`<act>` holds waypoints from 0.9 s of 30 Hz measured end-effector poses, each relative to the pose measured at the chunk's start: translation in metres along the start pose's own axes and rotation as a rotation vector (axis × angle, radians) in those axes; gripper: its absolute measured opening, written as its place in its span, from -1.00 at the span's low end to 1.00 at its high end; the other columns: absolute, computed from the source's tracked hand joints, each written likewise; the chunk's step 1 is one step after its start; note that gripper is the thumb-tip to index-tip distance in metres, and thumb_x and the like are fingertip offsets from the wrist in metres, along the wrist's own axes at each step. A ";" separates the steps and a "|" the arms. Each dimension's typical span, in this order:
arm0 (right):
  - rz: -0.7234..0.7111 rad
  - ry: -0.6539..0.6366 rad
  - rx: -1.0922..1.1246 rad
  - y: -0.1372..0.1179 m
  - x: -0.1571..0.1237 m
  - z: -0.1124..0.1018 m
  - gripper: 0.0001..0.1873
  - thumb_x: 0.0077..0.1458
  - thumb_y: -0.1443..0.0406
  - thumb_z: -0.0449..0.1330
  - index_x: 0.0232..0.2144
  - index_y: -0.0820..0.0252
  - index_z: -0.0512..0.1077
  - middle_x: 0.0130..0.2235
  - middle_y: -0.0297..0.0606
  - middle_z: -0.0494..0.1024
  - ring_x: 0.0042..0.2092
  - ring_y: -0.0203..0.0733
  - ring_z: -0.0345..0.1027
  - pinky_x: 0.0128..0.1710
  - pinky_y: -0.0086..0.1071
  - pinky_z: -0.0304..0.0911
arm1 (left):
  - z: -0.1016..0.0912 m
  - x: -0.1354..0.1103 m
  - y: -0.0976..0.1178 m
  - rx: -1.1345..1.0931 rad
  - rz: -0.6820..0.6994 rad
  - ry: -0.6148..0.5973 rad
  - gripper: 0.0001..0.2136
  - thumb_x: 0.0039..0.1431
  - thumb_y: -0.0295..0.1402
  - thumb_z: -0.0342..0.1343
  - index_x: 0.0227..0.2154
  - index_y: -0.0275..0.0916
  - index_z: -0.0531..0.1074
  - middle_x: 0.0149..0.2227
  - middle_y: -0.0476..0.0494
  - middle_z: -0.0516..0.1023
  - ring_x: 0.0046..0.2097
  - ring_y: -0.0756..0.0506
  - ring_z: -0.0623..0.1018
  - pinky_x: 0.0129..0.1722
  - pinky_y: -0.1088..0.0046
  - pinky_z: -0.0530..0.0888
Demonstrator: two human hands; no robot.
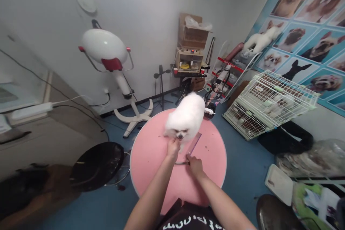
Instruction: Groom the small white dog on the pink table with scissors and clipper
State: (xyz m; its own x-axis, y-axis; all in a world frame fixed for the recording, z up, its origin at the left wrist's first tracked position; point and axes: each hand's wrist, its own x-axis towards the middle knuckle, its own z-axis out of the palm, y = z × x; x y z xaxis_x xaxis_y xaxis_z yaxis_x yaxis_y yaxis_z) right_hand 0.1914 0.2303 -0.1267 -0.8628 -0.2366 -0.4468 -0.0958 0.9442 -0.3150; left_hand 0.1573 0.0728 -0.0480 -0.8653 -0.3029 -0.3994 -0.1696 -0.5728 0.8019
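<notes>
A small fluffy white dog (185,116) stands on a round pink table (151,151), facing me. My left hand (173,148) is closed under its chin, gripping the fur at the muzzle. My right hand (194,165) rests low on the table just in front of the dog, closed on a pair of scissors (182,163) whose metal blades point left. A purple comb (194,143) lies on the table between the dog and my right hand.
A white stand dryer (107,52) is behind the table at left, a black stool (98,165) at the table's left. White wire cages (272,102) sit on the floor at right. A cluttered shelf (190,59) with boxes stands at the back wall.
</notes>
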 end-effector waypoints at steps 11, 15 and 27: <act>0.382 -0.007 0.052 0.031 -0.030 0.001 -0.47 0.17 -0.04 0.12 -0.05 0.29 0.42 -0.02 0.14 0.51 -0.04 0.12 0.48 -0.09 -0.15 0.24 | -0.020 0.033 0.023 0.143 -0.029 -0.013 -0.62 -0.08 -0.15 0.32 -0.54 -0.19 0.19 -0.72 0.16 0.06 -0.66 0.13 0.06 -0.65 0.56 -0.05; 0.457 0.008 0.174 0.035 -0.034 0.001 -0.45 0.19 -0.04 0.10 -0.01 0.30 0.32 -0.08 0.09 0.57 -0.01 0.10 0.49 -0.12 -0.18 0.25 | -0.018 0.038 0.023 0.114 -0.031 0.035 -0.69 -0.06 -0.17 0.29 -0.48 -0.22 0.29 -0.70 0.13 0.14 -0.64 0.11 0.12 -0.64 0.57 -0.01; 0.566 -0.078 0.203 0.100 -0.033 -0.022 -0.60 0.26 0.18 -0.07 -0.06 0.15 0.49 -0.01 -0.06 0.60 0.04 0.06 0.49 -0.11 -0.21 0.29 | 0.009 0.030 0.020 -0.170 -0.400 -0.060 -0.85 0.01 -0.47 0.17 -0.35 -0.24 0.31 -0.52 0.03 0.35 -0.62 0.10 0.25 -0.70 0.65 0.06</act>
State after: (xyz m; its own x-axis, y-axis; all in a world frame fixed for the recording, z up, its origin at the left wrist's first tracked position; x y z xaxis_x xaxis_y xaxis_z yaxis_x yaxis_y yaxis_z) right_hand 0.1997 0.3376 -0.1247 -0.7124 0.2665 -0.6492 0.4710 0.8674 -0.1608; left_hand 0.1239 0.0591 -0.0403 -0.7737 0.0103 -0.6334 -0.4216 -0.7547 0.5027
